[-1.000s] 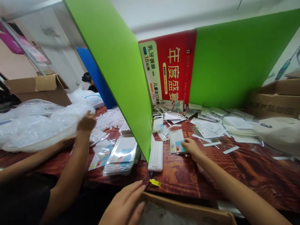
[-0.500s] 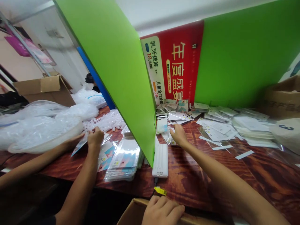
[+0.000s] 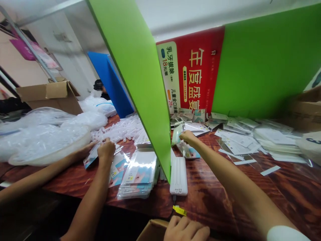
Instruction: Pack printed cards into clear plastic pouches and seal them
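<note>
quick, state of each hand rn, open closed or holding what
Left hand: fingers curled at the box; whether the grip is closed cannot be told.
Right hand: fingers at a packet; firm hold cannot be told.

A red sign is on the green wall. A blue board stands to the left. A brown box sits behind clear bags. A yellow tag hangs near a white block.
</note>
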`<state>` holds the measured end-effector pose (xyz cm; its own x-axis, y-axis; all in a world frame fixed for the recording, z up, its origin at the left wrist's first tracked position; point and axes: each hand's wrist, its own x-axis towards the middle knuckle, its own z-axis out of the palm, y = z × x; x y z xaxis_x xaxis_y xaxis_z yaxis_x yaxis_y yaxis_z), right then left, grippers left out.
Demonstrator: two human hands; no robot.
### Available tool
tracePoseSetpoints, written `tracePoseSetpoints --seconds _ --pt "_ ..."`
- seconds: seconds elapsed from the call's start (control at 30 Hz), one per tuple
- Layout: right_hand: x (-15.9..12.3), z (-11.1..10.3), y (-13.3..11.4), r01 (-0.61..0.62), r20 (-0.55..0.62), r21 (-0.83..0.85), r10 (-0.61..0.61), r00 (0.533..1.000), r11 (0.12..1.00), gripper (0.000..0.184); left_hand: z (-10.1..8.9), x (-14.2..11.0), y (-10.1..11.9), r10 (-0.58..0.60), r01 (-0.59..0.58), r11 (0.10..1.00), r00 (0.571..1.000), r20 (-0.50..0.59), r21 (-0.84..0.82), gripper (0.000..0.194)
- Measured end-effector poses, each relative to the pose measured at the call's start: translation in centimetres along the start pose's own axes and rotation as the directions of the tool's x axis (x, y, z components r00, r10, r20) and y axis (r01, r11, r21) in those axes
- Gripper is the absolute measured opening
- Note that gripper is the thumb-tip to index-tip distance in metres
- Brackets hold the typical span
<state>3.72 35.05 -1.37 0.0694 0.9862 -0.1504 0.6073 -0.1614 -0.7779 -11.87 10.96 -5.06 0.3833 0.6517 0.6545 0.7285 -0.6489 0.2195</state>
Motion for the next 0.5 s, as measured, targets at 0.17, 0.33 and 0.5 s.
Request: tracePoseSetpoints --seconds 0.17,0.33,0.5 --pt "-7.5 -2.4 0.8 0.208 -0.121 0.063 -0.200 0.972 0.976 0.019 -0.9 0.4 1.7 -0.084 0.081 0.992 0.996 -0.027 -0.092 0.028" --pt "-21.5 -3.7 4.0 0.553 -0.157 0.027 -0.543 0.825 0.833 0.017 -0.4 1.2 5.0 -0.217 0.201 0.946 0.975 -0.038 -0.253 0.061" --pt "-29.8 -3.1 9.2 0.844 -0.202 -0.312 -0.898 0.391 0.437 0.035 0.5 0.8 10.0 -0.334 0.292 0.733 0.941 0.049 -0.614 0.073"
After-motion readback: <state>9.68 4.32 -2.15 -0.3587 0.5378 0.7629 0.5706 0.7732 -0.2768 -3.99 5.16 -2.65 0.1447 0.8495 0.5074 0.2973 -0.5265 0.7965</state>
